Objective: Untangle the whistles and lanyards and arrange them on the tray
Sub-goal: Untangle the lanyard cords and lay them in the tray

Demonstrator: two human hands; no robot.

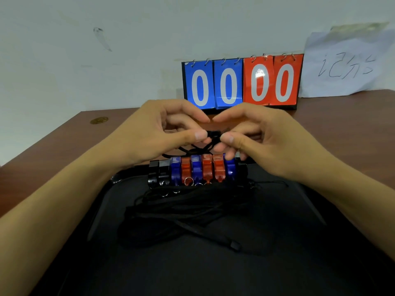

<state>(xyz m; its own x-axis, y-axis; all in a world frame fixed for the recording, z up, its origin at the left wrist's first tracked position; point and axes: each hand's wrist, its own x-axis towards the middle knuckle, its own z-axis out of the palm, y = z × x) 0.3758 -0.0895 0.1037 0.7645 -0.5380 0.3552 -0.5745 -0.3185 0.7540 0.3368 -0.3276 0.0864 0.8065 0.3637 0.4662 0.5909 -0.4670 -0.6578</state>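
Observation:
A black tray [277,263] fills the near table. Along its far edge stands a tight row of whistles [192,170]: black ones at the left, then blue and red ones side by side, with metal rings at their near ends. In front of them lies a loose heap of black lanyards [181,214]. Above the row, my left hand [162,133] and my right hand [260,139] meet and pinch a black lanyard cord [214,134] between thumbs and fingers. Its strands hang down behind the whistles.
A flip scoreboard [241,82] with blue and red cards, all showing 0, stands at the back of the brown table [53,150]. A handwritten paper sheet [346,63] leans on the wall at the right. The table's left edge runs diagonally.

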